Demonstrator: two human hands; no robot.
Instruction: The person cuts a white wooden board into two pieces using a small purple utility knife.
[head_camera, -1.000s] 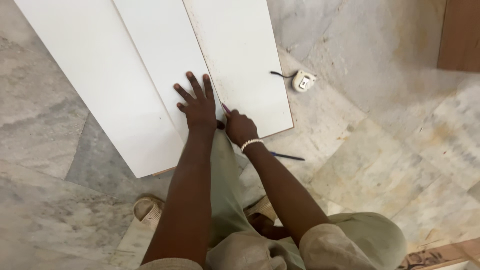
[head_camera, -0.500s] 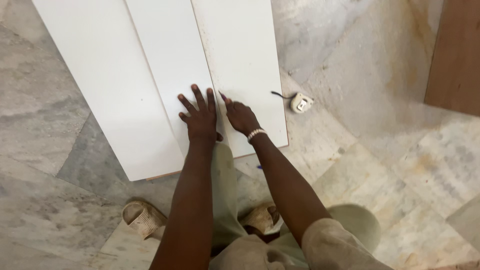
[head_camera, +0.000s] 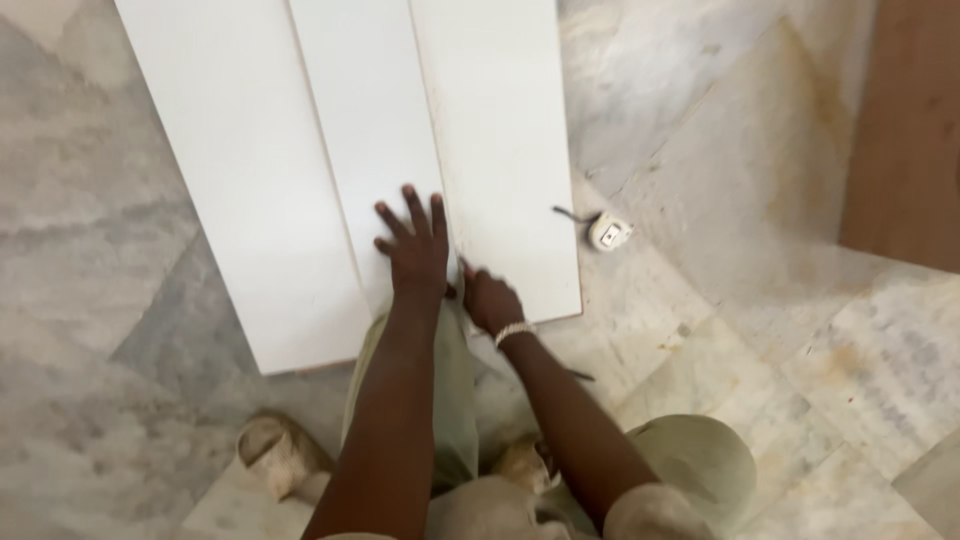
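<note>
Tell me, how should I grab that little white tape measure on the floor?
Probably by the tape measure's rounded white case, from above, fingers on its two opposite sides. It lies flat on the marble floor beside the white boards, with open floor around; its dark tail points left.

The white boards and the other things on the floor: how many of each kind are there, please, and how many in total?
White boards: 3, side by side: left, middle, right; the left hand lies flat on the middle one, the right hand at the right one's near edge
Tape measure: 1
Brown wooden panel: 1
Total: 5
</note>
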